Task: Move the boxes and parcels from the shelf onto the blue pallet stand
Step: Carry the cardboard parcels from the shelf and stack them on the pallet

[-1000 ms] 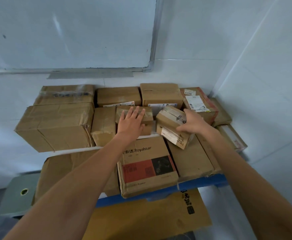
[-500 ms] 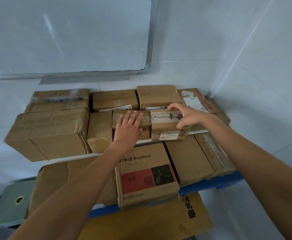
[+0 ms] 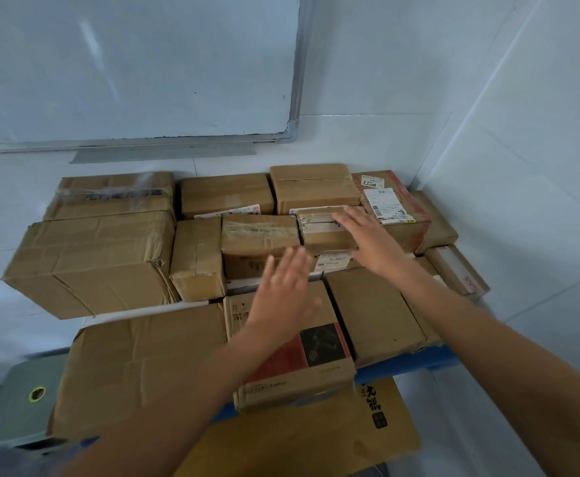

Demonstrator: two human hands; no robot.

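Note:
Several brown cardboard boxes are stacked in two tiers on the blue pallet stand (image 3: 419, 364) in a white corner. A small labelled box (image 3: 319, 228) lies flat in the upper tier, between a taped box (image 3: 259, 232) and a red-edged box (image 3: 397, 210). My right hand (image 3: 367, 241) rests flat on the small box with straight fingers. My left hand (image 3: 285, 290) hovers open and blurred in front of the taped box, above a Royalstar box (image 3: 316, 352) with a red and black print.
A large box (image 3: 89, 263) overhangs at the upper left. A flat yellow carton (image 3: 316, 438) lies below the stand's front edge. A grey-green object (image 3: 20, 404) sits at lower left. A whiteboard (image 3: 126, 63) hangs above; a wall (image 3: 539, 166) closes the right side.
My right hand set the small labelled box flat into the upper tier and released its grip, now lying flat on it. My left hand drew back off the taped box toward me.

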